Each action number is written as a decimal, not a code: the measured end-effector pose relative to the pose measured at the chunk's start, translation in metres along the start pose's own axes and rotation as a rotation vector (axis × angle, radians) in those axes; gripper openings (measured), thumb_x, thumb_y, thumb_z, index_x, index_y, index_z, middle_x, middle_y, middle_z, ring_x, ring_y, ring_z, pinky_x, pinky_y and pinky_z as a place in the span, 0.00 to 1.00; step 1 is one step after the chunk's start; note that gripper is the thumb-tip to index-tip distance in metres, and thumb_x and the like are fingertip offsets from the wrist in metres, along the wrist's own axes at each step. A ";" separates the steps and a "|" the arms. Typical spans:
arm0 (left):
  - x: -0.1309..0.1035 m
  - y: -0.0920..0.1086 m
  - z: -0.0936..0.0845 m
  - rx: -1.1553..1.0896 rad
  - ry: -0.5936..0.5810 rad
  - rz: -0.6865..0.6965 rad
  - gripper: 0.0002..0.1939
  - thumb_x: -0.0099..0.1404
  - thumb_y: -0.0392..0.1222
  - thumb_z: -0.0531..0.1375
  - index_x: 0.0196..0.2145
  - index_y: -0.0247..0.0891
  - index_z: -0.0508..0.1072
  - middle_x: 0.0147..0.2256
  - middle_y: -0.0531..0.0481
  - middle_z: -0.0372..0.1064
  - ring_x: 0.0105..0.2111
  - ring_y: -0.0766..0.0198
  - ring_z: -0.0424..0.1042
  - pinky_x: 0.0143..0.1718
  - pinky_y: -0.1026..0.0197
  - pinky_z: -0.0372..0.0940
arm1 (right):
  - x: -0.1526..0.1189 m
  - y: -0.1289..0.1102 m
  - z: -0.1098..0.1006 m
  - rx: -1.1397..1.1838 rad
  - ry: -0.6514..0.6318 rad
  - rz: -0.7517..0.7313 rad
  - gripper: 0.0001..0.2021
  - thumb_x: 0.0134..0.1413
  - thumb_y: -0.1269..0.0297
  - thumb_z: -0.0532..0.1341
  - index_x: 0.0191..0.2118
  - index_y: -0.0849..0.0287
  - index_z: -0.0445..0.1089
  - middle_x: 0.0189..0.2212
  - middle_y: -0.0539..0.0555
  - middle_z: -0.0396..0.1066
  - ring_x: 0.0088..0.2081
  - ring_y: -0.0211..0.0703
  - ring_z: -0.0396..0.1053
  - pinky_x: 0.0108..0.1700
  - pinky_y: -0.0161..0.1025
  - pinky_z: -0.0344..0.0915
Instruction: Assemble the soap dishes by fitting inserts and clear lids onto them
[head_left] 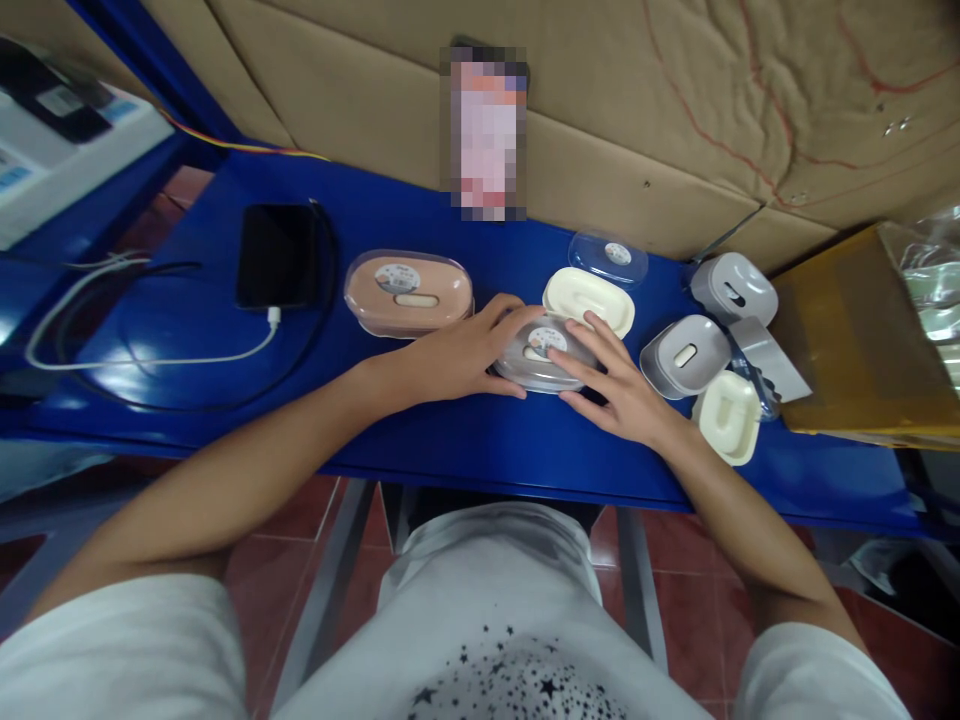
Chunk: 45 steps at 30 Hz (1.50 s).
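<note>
Between my hands, near the middle of the blue table, sits a grey oval lidded box (551, 372) with a clear cover and a round sticker on top. My left hand (487, 350) grips its left end, thumb at the near side and fingers at the far side. My right hand (619, 390) holds the right end, its fingers spread over the cover and the near edge. Just behind the box lies a cream oval tray (589, 298), with a loose clear lid (607, 258) beyond it. To the left stands a pink oval lidded box (375, 290) with a similar sticker.
Two grey oval containers (686, 355), another cream tray (729, 420) and a cardboard box (862, 330) are at the right. A black device (276, 257) with a white cable lies at the left. Brown cardboard (360, 90) lines the back; a blurred-out phone-like object leans there.
</note>
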<state>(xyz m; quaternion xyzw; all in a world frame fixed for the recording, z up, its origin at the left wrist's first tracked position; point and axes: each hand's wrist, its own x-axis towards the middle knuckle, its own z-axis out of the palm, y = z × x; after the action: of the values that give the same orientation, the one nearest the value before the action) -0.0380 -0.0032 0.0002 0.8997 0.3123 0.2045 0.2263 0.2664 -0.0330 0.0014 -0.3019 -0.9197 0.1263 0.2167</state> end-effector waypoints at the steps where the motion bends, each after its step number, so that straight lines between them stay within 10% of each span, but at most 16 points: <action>1: 0.000 0.001 0.000 -0.003 -0.006 -0.003 0.52 0.67 0.54 0.74 0.77 0.45 0.49 0.68 0.32 0.57 0.63 0.38 0.72 0.64 0.37 0.69 | 0.000 -0.001 0.000 0.010 -0.007 0.002 0.38 0.72 0.61 0.64 0.79 0.31 0.49 0.81 0.47 0.45 0.80 0.64 0.42 0.76 0.75 0.53; 15: -0.001 0.002 0.005 -0.015 0.001 0.023 0.52 0.70 0.55 0.70 0.79 0.46 0.45 0.69 0.32 0.56 0.65 0.40 0.70 0.67 0.39 0.67 | 0.001 -0.003 -0.001 -0.039 -0.032 -0.015 0.32 0.72 0.58 0.64 0.76 0.34 0.58 0.75 0.50 0.60 0.76 0.62 0.58 0.77 0.74 0.52; 21: 0.000 -0.001 0.012 -0.087 0.033 0.046 0.53 0.70 0.55 0.71 0.80 0.47 0.45 0.70 0.31 0.55 0.70 0.38 0.64 0.69 0.36 0.64 | 0.000 -0.007 0.002 -0.018 -0.017 -0.022 0.35 0.73 0.58 0.64 0.78 0.31 0.52 0.79 0.48 0.51 0.80 0.62 0.44 0.77 0.72 0.51; 27: 0.002 -0.001 0.016 -0.047 0.033 0.063 0.53 0.71 0.53 0.70 0.80 0.45 0.43 0.71 0.30 0.54 0.71 0.38 0.62 0.70 0.36 0.63 | -0.001 -0.002 0.003 -0.004 -0.046 0.032 0.31 0.74 0.57 0.63 0.75 0.29 0.57 0.77 0.47 0.57 0.78 0.61 0.51 0.78 0.73 0.48; 38: 0.003 0.025 0.009 0.246 0.146 0.154 0.44 0.75 0.60 0.63 0.78 0.39 0.51 0.70 0.30 0.62 0.69 0.35 0.64 0.70 0.34 0.59 | 0.009 -0.015 -0.008 0.167 -0.006 0.065 0.35 0.78 0.45 0.50 0.81 0.45 0.41 0.82 0.56 0.37 0.81 0.59 0.39 0.78 0.66 0.49; 45: 0.003 0.035 -0.001 0.484 0.178 -0.045 0.22 0.74 0.44 0.61 0.62 0.34 0.73 0.63 0.30 0.71 0.62 0.36 0.73 0.64 0.35 0.65 | -0.002 0.005 -0.033 -0.289 0.114 0.343 0.25 0.80 0.54 0.49 0.74 0.53 0.60 0.69 0.61 0.70 0.70 0.61 0.66 0.74 0.65 0.52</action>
<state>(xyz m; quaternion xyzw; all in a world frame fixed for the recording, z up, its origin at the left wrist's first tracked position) -0.0194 -0.0254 0.0203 0.8990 0.3907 0.1970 -0.0192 0.2863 -0.0268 0.0273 -0.4882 -0.8499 0.0112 0.1981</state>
